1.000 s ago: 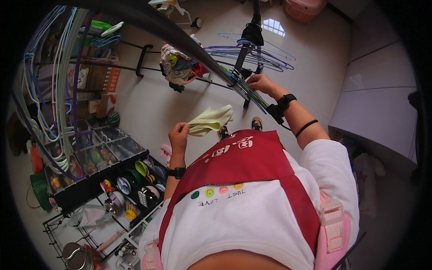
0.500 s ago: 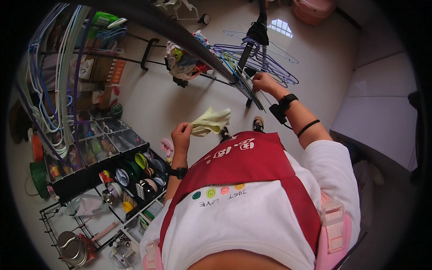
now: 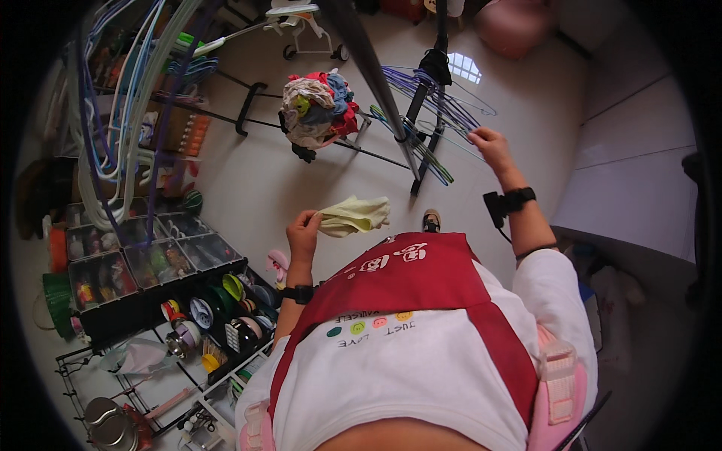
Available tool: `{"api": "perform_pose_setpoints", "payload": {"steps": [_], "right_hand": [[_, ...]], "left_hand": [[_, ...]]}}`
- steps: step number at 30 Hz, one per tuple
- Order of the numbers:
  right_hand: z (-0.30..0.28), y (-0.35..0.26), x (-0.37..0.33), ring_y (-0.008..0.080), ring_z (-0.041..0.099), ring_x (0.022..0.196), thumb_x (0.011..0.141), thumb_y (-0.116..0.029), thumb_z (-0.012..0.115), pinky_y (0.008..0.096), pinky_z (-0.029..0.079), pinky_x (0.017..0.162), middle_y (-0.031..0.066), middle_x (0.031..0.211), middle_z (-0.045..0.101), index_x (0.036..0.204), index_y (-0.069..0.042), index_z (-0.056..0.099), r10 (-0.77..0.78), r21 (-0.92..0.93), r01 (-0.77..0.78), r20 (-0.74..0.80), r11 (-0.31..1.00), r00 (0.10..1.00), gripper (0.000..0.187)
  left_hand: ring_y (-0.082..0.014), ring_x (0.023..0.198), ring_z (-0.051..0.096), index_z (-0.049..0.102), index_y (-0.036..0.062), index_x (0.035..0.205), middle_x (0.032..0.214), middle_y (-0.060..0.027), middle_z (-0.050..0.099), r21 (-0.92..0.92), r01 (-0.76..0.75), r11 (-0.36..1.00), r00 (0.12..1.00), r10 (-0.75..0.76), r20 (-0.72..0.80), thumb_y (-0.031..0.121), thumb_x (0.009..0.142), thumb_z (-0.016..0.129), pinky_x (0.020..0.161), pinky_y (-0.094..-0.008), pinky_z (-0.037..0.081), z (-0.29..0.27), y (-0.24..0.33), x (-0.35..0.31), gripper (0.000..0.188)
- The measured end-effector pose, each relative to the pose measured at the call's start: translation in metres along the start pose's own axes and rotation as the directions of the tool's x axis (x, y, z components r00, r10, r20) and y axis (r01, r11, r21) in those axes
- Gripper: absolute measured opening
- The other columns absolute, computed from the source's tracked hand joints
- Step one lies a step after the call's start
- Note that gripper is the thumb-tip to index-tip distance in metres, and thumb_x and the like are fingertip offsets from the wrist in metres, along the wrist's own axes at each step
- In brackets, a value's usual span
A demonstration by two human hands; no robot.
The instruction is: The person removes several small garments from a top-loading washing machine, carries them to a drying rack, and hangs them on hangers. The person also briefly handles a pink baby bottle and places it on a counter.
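My left hand (image 3: 303, 237) pinches one end of a pale yellow-green cloth (image 3: 353, 216), which sticks out to the right above the floor. Farther off to the right, my right hand (image 3: 492, 150) has its fingers closed at the end of a purple clothes hanger (image 3: 457, 113). That hanger belongs to a bunch hanging around the black post of a drying rack (image 3: 427, 98). Green and blue hangers (image 3: 429, 158) hang nearer, on the rack's dark bar (image 3: 376, 71). How many hangers my right fingers grip is hidden.
A heaped basket of clothes (image 3: 320, 109) stands beyond the bar. Many pale hangers (image 3: 139, 113) hang at left, above clear-lidded boxes (image 3: 158, 255) and a black bin of tapes and reels (image 3: 226, 308). A white cabinet (image 3: 632, 165) stands at right; a pink tub (image 3: 515, 26) sits far back.
My right hand has moved right, from the green and blue hangers to the purple hanger's end. The left hand still holds the cloth, slightly lower. My view has shifted a little.
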State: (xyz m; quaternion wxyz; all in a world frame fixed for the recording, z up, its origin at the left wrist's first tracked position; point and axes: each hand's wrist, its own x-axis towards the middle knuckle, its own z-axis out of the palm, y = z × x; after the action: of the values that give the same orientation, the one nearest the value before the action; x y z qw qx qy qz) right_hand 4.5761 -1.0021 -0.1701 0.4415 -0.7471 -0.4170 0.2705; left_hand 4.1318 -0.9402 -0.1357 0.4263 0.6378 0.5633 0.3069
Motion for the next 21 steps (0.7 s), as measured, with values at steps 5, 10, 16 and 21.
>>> {"api": "perform_pose_setpoints", "payload": {"steps": [5,10,16,21], "right_hand": [[-0.049,-0.019,-0.060,0.0052,0.044,0.053,0.079,-0.019,0.062,0.0208,0.034,0.047,-0.0043,0.058,0.051,0.077,-0.002,0.064,0.161,0.079,-0.155,-0.076,0.985,0.984,0.017],[-0.082,-0.096,-0.138,0.0020,0.035,0.046,0.081,-0.014,0.061,0.0178,0.025,0.042,-0.0072,0.056,0.045,0.079,-0.004,0.063,0.142,0.141,-0.142,0.015,0.980,0.990,0.011],[-0.005,-0.175,-0.199,0.0003,0.034,0.048,0.081,-0.010,0.061,0.0160,0.023,0.042,-0.0073,0.058,0.046,0.082,-0.003,0.064,0.081,0.219,-0.142,0.265,0.965,0.961,0.008],[0.098,-0.223,-0.227,0.0026,0.037,0.055,0.078,-0.009,0.063,0.0183,0.028,0.047,-0.0056,0.063,0.048,0.081,-0.002,0.062,-0.082,0.266,-0.042,0.438,0.963,0.896,0.008]], "left_hand": [[-0.0050,0.054,0.045,0.063,0.0004,0.081,0.063,0.0014,0.056,0.046,-0.095,0.994,0.995,0.096,-0.014,0.010,0.079,0.061,0.048,-0.0203,0.037,-0.035,-0.003,-0.003,0.010],[-0.0145,0.065,0.058,0.062,-0.0004,0.083,0.072,-0.0116,0.062,0.033,-0.253,0.967,0.967,0.252,0.024,0.013,0.076,0.062,0.061,-0.0268,0.046,-0.073,-0.002,-0.006,0.016],[-0.0137,0.062,0.059,0.063,0.0012,0.080,0.070,-0.0089,0.063,-0.005,-0.218,0.976,0.975,0.217,-0.038,0.013,0.075,0.062,0.059,-0.0263,0.046,-0.109,-0.004,-0.016,0.013],[-0.0185,0.062,0.060,0.064,0.0011,0.077,0.070,-0.0093,0.063,0.069,-0.299,0.952,0.949,0.304,-0.088,0.013,0.073,0.062,0.059,-0.0269,0.046,-0.142,-0.007,-0.041,0.012]]}}
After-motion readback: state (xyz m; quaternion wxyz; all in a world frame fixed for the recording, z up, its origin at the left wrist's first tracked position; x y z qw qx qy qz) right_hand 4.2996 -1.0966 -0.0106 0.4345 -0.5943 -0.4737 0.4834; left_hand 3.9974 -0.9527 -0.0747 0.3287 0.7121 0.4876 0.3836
